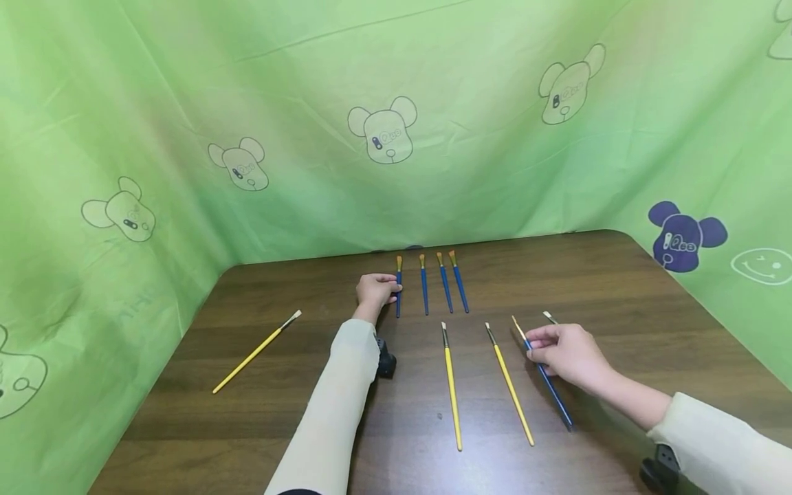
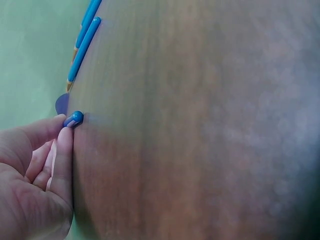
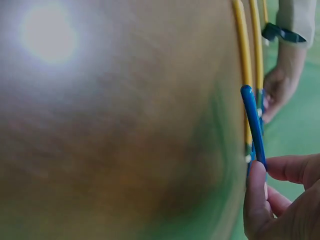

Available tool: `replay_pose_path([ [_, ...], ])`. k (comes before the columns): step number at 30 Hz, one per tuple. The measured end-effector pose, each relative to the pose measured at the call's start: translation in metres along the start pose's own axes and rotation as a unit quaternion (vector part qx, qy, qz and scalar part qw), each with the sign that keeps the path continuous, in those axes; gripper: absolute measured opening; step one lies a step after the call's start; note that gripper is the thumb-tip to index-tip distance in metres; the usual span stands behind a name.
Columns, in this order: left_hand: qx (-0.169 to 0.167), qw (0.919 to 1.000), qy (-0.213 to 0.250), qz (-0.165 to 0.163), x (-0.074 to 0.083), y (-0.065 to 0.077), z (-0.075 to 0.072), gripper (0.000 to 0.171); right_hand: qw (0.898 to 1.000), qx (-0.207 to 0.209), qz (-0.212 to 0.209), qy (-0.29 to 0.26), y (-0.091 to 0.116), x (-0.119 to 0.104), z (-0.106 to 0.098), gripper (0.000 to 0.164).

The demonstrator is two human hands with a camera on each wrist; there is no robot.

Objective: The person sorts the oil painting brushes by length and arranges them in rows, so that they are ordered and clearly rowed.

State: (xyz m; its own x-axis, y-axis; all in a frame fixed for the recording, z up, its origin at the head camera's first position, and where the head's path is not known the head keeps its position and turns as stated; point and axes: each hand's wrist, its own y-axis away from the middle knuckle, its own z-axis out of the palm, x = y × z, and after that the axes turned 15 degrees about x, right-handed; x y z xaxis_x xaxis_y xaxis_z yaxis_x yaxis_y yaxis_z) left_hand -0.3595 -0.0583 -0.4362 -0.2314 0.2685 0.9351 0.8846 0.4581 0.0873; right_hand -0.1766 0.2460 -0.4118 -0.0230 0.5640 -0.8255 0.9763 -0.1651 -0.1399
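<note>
In the head view my left hand pinches a short blue paintbrush with tan bristles at the back of the table, thumb and fingers around its handle. The handle's end shows between my fingertips in the left wrist view. To its right lie three similar blue paintbrushes, roughly side by side. On the right side, my right hand pinches a longer blue paintbrush between thumb and fingers, its bristles pointing away from me. Behind that hand, a white-bristled paintbrush shows only its tip.
Two yellow paintbrushes lie in the front middle, bristles pointing away. Another yellow paintbrush lies slantwise at the left. The brown wooden table is bordered by a green printed cloth at the back and sides.
</note>
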Motion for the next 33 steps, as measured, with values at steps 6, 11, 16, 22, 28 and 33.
replay_pose_path([
  [6,0.003,1.0,-0.002,-0.004,0.003,0.001,-0.002,0.015,1.0,0.004,0.009,-0.015,-0.021,-0.01,-0.001,0.035],
  [11,0.009,1.0,-0.001,0.002,0.005,0.0,-0.002,0.016,0.999,0.007,0.022,-0.041,-0.042,-0.018,0.001,0.038],
  [16,0.011,0.9999,0.001,0.0,0.005,-0.001,-0.002,0.016,0.996,0.002,0.048,-0.077,-0.062,-0.022,0.005,0.041],
  [22,0.012,0.9999,0.003,-0.005,0.004,-0.002,-0.001,0.016,0.989,-0.002,0.091,-0.118,-0.085,-0.028,0.012,0.044],
  [28,0.014,0.9999,0.0,-0.003,0.004,-0.001,-0.001,0.016,0.985,-0.007,0.115,-0.126,-0.107,-0.033,0.018,0.045],
  [33,0.012,0.9999,-0.005,0.0,0.004,0.002,-0.003,0.016,0.983,-0.012,0.133,-0.128,-0.123,-0.033,0.024,0.044],
])
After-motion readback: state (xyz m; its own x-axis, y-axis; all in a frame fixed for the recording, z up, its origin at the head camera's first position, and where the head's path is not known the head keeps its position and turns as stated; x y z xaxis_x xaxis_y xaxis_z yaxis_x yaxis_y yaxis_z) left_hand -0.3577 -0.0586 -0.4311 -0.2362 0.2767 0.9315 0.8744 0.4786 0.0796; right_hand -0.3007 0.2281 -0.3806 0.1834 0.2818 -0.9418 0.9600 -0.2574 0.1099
